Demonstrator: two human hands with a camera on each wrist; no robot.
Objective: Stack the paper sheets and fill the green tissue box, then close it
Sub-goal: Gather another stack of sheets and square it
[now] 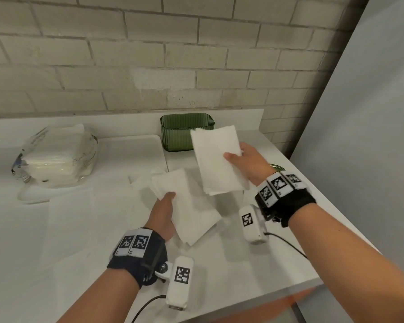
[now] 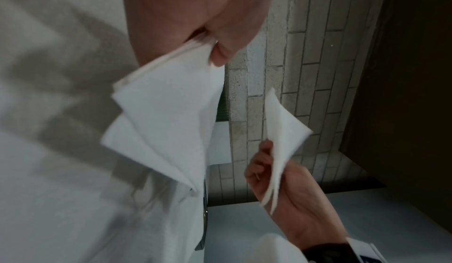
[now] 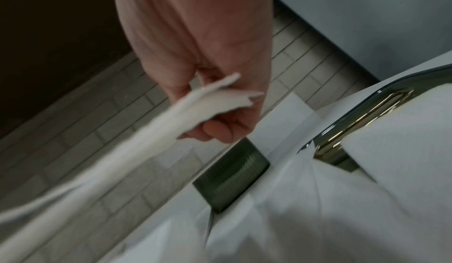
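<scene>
While each hand pinches its own folded paper, nothing has yet gone into the box. The left hand (image 1: 165, 212) grips a small bundle of folded sheets (image 1: 187, 206) between thumb and fingers, low over the counter (image 1: 68, 229); the right hand (image 1: 247, 163) grasps a second bundle (image 1: 217, 159) by its edge, raised higher and well apart from the first. Behind that raised paper stands the green tissue box (image 1: 177, 131), open on top, against the brick wall (image 1: 149, 54); what it holds cannot be seen. Its lid (image 3: 354, 116) appears to lie on the counter by the right wrist. More loose sheets lie flat on the counter. I judge the stacking half done: the two bundles must be joined, loaded, and the box closed. To the left sits a plastic-wrapped pack of paper (image 1: 56, 157); its print is too small to read.
</scene>
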